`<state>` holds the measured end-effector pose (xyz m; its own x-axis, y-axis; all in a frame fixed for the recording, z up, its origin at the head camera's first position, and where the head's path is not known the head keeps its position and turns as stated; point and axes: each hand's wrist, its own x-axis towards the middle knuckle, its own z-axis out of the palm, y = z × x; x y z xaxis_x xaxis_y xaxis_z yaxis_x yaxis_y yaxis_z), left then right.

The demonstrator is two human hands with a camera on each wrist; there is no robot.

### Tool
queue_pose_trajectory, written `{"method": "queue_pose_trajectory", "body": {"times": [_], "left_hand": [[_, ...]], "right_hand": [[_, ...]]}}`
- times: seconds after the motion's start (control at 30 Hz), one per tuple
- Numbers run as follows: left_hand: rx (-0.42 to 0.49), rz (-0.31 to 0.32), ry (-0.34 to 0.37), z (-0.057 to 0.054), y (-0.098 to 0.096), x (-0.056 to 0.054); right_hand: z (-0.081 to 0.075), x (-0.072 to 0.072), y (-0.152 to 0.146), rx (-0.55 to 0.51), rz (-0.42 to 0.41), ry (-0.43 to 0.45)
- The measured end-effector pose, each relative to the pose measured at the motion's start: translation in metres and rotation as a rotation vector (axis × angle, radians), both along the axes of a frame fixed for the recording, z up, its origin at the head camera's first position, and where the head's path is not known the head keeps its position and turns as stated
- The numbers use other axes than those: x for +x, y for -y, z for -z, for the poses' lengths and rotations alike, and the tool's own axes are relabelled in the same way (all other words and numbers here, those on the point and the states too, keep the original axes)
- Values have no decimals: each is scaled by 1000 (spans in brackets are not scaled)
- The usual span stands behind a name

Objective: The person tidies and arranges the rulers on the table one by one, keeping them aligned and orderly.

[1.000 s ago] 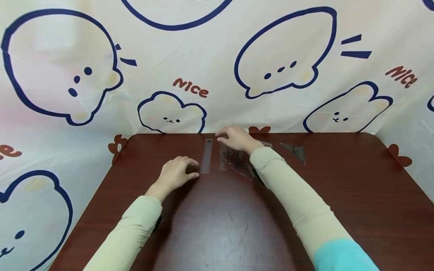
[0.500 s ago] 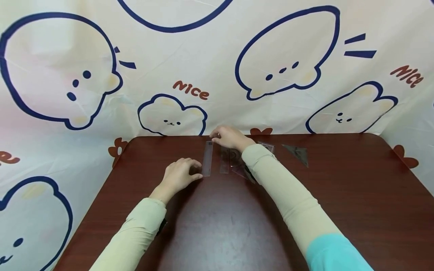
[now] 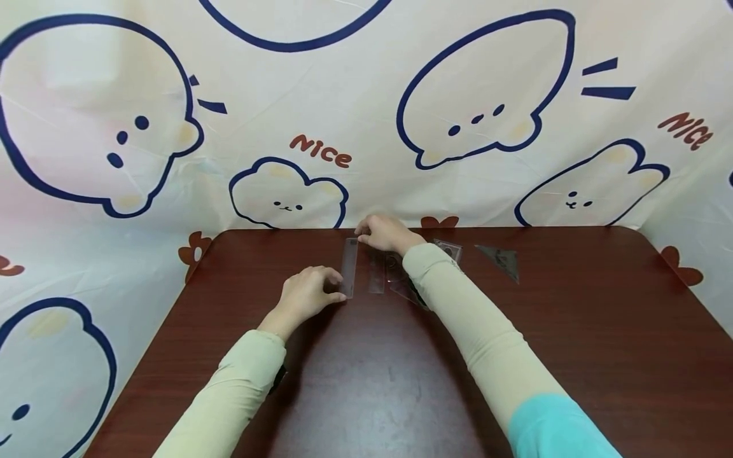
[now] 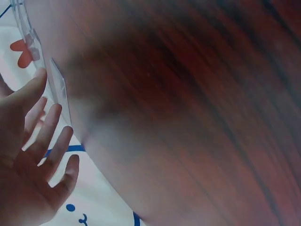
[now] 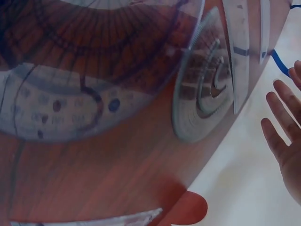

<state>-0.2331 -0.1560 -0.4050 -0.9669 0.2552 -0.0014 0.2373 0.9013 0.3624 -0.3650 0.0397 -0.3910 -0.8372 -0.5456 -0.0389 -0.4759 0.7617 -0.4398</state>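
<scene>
A clear ruler [image 3: 349,268] lies lengthwise near the far edge of the table. By its near end is my left hand [image 3: 308,294], thumb tip at the lower corner and fingertips along its left side. At the far end, the fingertips of my right hand [image 3: 385,233] reach the ruler's top corner. Both wrist views show loosely extended fingers on the left hand [image 4: 42,155] and the right hand [image 5: 287,127]. Whether either presses on the ruler, I cannot tell. A second clear ruler [image 3: 376,277] lies just right of it, partly beneath my right hand.
Beside the second ruler are a round-patterned clear piece [image 3: 394,266] and a purplish clear protractor [image 3: 404,291], partly behind the right sleeve. Farther right lie a clear set square [image 3: 450,248] and a dark triangular one [image 3: 505,259]. A patterned cloth [image 3: 366,114] hangs behind the table [image 3: 572,331].
My right hand has moved left, from above the second ruler to the first ruler's far end. The left hand has shifted slightly right, closer against the ruler.
</scene>
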Motion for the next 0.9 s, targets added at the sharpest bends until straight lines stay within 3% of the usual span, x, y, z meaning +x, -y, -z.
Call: {"method": "queue_pose_trajectory", "body": {"times": [0.13,0.43,0.9], "left_hand": [[14,-40,38,-1,-3,-2],[-7,-47,43,1,-2,-2],[-46,-45,27,7,-6,-8]], "right_hand": [[7,-1,2,-7,19,6],[17,-3,7,29,-5,9],[25,-2,13,115,47,-15]]}}
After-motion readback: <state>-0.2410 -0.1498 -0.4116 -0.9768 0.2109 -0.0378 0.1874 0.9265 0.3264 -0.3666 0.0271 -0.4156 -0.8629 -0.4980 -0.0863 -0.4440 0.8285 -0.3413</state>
